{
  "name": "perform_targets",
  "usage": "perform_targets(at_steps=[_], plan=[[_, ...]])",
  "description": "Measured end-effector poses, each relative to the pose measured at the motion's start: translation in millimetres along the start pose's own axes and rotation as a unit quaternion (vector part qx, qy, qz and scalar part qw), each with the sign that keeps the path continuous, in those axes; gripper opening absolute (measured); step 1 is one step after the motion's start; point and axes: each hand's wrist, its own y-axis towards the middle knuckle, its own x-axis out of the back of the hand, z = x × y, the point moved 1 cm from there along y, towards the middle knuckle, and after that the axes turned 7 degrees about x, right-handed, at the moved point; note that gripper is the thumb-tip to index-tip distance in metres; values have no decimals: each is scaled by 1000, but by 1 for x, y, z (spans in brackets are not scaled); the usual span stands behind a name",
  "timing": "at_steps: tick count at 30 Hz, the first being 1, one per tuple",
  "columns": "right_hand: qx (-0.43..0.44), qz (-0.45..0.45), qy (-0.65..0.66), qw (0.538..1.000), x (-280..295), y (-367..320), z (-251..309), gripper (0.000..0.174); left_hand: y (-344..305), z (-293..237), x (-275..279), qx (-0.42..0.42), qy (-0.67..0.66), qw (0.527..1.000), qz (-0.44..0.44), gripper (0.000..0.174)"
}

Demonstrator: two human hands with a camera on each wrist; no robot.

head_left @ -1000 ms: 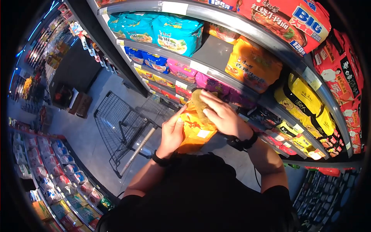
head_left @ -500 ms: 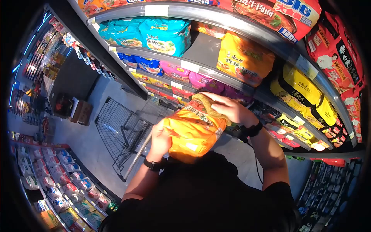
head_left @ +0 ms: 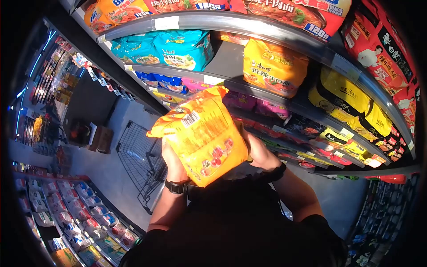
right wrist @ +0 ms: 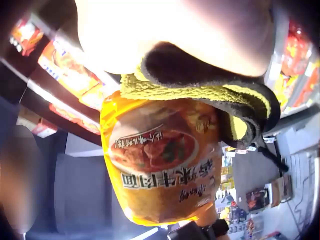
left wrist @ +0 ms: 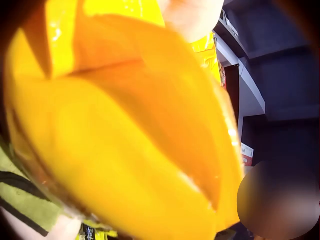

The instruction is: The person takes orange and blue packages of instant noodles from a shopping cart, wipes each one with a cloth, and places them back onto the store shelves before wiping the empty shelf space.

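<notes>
An orange noodle package point(head_left: 204, 138) is held up before the chest, its barcode side facing the head view. My left hand point(head_left: 174, 163) grips its lower left side, the fingers hidden behind; in the left wrist view the orange wrapping point(left wrist: 125, 130) fills most of the picture. On the opposite side, my right hand point(head_left: 262, 153) holds a folded yellow-green cloth point(right wrist: 175, 91) with black edging against the package point(right wrist: 160, 165). The bright right hand point(right wrist: 180, 35) lies over this cloth, its fingertips not clearly visible.
Shelves point(head_left: 222, 78) with bagged noodles rise in front and to the right; another orange package point(head_left: 273, 66) stands there beside teal ones point(head_left: 182, 50). A wire shopping cart point(head_left: 142, 155) is on the floor to the left, beyond low shelving with small packs point(head_left: 80, 222).
The package has been turned from its picture side to its barcode side and raised. My right hand moved with the cloth from its top to its right side; the view shifted slightly.
</notes>
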Motion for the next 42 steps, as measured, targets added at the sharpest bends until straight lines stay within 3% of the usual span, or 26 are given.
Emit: perform_targets(at_steps=[1,4,5,7,9,11,14,16,18,20,23,27,29,33,36,38,40,41,42], plan=[[-27,-27,60,997,-3,0,0,59,5,0,3,-26,21,999,-13,66],[-25,4,114,993,-4,-4,3,61,22,1,15,-76,58,995,-31,61],[-30,24,204,978,-5,-4,7,58,29,3,18,-83,51,995,-37,61],[33,29,-53,998,4,-16,14,64,35,1,8,-80,38,995,-49,59],[65,26,-184,981,8,-25,18,71,50,-7,0,-58,11,998,-30,58],[64,16,-188,980,3,-30,24,73,69,-18,-2,-38,0,999,-11,59],[78,16,-221,972,-8,-34,31,73,93,-30,-17,-56,-6,997,-50,60],[141,50,-350,925,-4,-38,29,74,108,-34,-30,-73,-1,996,-49,58],[50,-47,-128,989,7,-38,14,54,121,-34,-42,-90,3,995,-49,56],[-4,-119,68,991,17,-39,6,47,133,-30,-55,-114,15,992,-49,54],[-2,-128,39,991,26,-45,2,50,153,-17,-65,-161,33,986,-27,50],[8,-147,48,988,21,-53,8,46,146,-10,-95,-157,60,985,-34,50],[21,-152,39,987,18,-56,11,46,155,-16,-83,-138,94,986,-19,45],[19,-160,57,985,16,-57,12,46,134,-20,-108,-119,196,971,-61,57],[8,-148,53,987,16,-54,12,47,132,-27,-113,-136,317,938,-14,66],[20,-121,16,992,20,-51,10,49,128,-29,-114,-128,359,924,5,125],[39,-131,-16,990,32,-50,0,48,126,-29,-106,-184,413,891,43,134],[50,-135,-32,989,37,-47,-4,47,122,-30,-107,-231,435,864,104,146],[83,-128,-58,987,31,-41,1,46,125,-32,-101,-292,509,798,136,152]])
